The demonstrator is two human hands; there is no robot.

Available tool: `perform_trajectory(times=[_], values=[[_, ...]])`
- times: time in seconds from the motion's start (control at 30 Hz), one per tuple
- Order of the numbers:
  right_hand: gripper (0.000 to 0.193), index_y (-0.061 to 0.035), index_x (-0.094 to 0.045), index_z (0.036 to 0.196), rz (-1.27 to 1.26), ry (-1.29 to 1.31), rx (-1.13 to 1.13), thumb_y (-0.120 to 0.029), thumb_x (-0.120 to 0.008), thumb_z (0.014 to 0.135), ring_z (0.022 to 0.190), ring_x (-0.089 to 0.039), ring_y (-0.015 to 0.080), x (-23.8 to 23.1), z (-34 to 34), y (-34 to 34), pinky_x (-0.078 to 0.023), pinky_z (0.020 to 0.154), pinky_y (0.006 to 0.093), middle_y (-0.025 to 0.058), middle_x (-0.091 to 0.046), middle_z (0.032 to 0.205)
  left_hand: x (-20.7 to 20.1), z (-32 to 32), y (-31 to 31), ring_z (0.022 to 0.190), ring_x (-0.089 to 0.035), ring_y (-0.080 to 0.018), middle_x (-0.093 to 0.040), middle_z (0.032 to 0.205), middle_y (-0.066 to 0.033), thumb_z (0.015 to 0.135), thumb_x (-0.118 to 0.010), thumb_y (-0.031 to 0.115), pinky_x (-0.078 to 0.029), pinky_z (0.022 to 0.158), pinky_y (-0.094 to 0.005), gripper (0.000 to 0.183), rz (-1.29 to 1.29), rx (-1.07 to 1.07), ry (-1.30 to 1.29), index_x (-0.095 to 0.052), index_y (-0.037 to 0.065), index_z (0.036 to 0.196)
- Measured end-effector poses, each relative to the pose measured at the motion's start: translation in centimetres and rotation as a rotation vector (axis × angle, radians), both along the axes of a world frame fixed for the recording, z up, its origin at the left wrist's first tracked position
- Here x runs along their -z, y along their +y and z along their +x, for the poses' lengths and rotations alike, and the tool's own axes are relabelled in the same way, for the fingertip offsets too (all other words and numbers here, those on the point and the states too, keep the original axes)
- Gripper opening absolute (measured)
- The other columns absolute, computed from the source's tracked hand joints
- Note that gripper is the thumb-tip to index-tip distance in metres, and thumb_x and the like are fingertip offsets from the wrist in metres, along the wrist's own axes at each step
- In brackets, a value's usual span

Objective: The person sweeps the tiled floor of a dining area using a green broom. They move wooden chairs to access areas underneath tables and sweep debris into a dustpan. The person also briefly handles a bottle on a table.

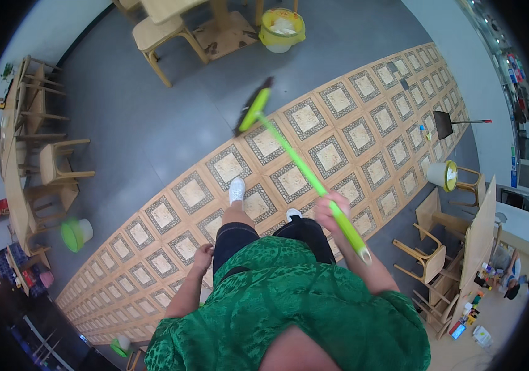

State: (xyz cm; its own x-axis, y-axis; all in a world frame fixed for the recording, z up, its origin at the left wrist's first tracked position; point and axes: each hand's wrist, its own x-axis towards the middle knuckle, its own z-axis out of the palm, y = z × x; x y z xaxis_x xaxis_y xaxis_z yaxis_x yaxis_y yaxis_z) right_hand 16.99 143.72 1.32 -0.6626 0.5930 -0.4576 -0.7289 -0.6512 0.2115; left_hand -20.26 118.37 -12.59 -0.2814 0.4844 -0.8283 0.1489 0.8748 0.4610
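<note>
My right hand [332, 211] is wrapped round the upper handle of a bright green broom [298, 162]. The handle slants away from me to the far left, and its dark-bristled green head [255, 111] lies where the grey floor meets the patterned tile strip. The broom head is slightly blurred. Beside my thigh hangs my left hand [203, 256], loosely curled with nothing visible in it.
A yellow-lined bin [282, 29] stands beside a wooden chair [157, 34] and table at the far side. A long-handled dustpan [444, 125] and another bin [442, 175] are at the right. Wooden tables and chairs [60, 162] line the left, near a green bin [74, 235].
</note>
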Motion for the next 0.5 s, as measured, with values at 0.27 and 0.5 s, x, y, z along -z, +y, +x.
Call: perform_trajectory(times=[0.27,0.5], values=[[0.01,-0.009,-0.041,0.072,-0.262,-0.054,-0.089,-0.015,-0.049,0.075,0.04,-0.04,0.0074,7.3,-10.7,9.2,-0.03,0.038,0.0222,-0.0022,-0.041,0.052,-1.3,-13.8,5.1,0.064,-0.054,-0.0141,-0.059,0.076,-0.0066,0.078,-0.056,0.012,-0.045,0.058,-0.0259,0.028,-0.008,0.003,0.059,-0.057,0.001,0.104],[0.01,-0.0123,-0.044,0.067,-0.168,-0.404,0.178,-0.016,-0.047,0.075,0.039,-0.038,0.0079,1.8,0.6,8.9,-0.028,0.036,0.0223,-0.0042,-0.041,0.051,2.5,-15.3,7.7,0.067,-0.056,-0.0151,-0.061,0.079,-0.0074,0.078,-0.055,0.011,-0.046,0.061,-0.0272,0.028,-0.076,0.357,0.116,-0.056,0.0,0.104]])
